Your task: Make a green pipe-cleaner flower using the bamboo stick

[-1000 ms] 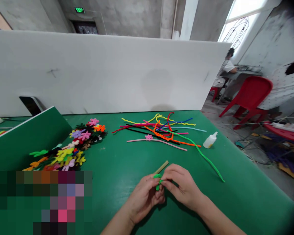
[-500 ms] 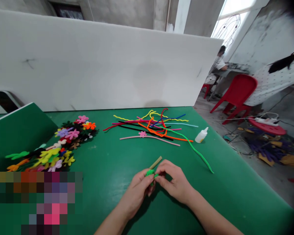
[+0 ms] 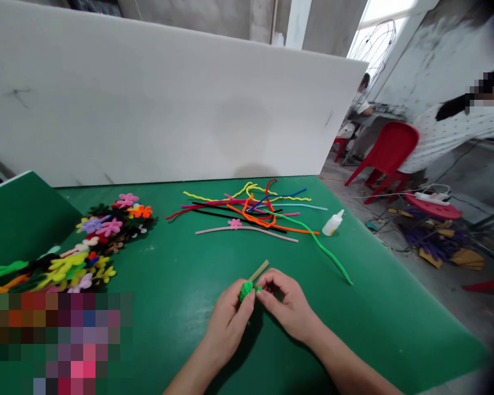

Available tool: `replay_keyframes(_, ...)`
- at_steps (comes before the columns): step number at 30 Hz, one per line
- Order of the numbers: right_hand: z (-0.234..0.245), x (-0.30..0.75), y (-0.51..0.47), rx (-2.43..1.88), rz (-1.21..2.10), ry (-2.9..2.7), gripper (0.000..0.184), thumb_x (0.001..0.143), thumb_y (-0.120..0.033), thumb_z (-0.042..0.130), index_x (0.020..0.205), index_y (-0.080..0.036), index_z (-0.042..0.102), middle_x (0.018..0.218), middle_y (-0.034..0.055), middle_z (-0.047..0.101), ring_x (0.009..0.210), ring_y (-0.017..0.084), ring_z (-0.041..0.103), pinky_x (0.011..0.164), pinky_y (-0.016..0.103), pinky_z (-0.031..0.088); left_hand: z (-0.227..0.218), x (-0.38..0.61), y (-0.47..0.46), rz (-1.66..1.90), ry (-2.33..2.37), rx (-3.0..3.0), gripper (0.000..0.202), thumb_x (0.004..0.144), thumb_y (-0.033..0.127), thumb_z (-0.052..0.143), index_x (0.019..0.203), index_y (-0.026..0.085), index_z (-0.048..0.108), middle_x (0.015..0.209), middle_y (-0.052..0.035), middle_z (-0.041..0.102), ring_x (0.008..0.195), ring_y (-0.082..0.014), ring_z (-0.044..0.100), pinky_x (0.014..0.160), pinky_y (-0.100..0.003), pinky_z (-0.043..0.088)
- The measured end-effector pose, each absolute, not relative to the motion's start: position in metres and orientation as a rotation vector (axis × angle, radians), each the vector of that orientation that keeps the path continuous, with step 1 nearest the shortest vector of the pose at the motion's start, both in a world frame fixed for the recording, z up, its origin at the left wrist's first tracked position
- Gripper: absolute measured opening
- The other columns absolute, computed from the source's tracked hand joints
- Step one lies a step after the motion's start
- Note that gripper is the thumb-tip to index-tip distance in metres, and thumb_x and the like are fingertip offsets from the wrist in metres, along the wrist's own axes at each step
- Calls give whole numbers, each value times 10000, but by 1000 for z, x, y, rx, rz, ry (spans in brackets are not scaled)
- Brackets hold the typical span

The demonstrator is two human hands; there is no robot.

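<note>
Between my two hands is a bright green pipe cleaner [image 3: 246, 289], bent into bunched loops. My left hand [image 3: 228, 323] pinches the looped part between thumb and fingers. With thumb and fingertips, my right hand [image 3: 290, 302] grips a short green end just to the right. A flat tan stick [image 3: 260, 270] juts up and right from behind the left fingers; whether it is held or lies on the table cannot be told. Farther back lie loose pipe cleaners [image 3: 267, 214] in several colours, with a small pink flower [image 3: 234, 223] on a pale pink one.
Many coloured pipe-cleaner flowers [image 3: 69, 266] are heaped at left beside a green panel [image 3: 24, 203]. A white glue bottle [image 3: 332, 224] stands near the right edge of the green table [image 3: 168, 334]. A white board [image 3: 168, 109] rises behind. People sit beyond, near a red chair [image 3: 389, 145].
The view has shifted slightly, so most things appear a little further left. The green loops show more fully above my left thumb. Both hands keep their pinch.
</note>
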State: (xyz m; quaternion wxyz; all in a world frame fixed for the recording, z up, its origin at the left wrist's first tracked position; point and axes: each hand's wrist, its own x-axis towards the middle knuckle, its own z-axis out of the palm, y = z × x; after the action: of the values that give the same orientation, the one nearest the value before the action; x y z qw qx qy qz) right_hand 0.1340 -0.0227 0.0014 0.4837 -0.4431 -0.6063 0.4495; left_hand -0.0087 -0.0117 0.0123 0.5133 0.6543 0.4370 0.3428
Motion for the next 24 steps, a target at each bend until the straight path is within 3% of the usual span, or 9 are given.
replay_keyframes(6,1,132,-24,-1063,1022,-1494,41,789,-188,513,761,-162,529,702,-4,493,623,107,444,577,211,367,12,-11,-10,821,1007,1544,206,805,251,423,611,182,436,583,45,364,551,-113,342,523,-216,298)
replay_keyframes(24,-4,130,-21,-1053,1189,-1371,89,774,-216,478,701,-166,472,593,-38,410,531,91,357,509,212,312,4,-13,-4,736,952,1366,216,757,271,499,576,152,488,530,40,428,519,-97,372,504,-213,305)
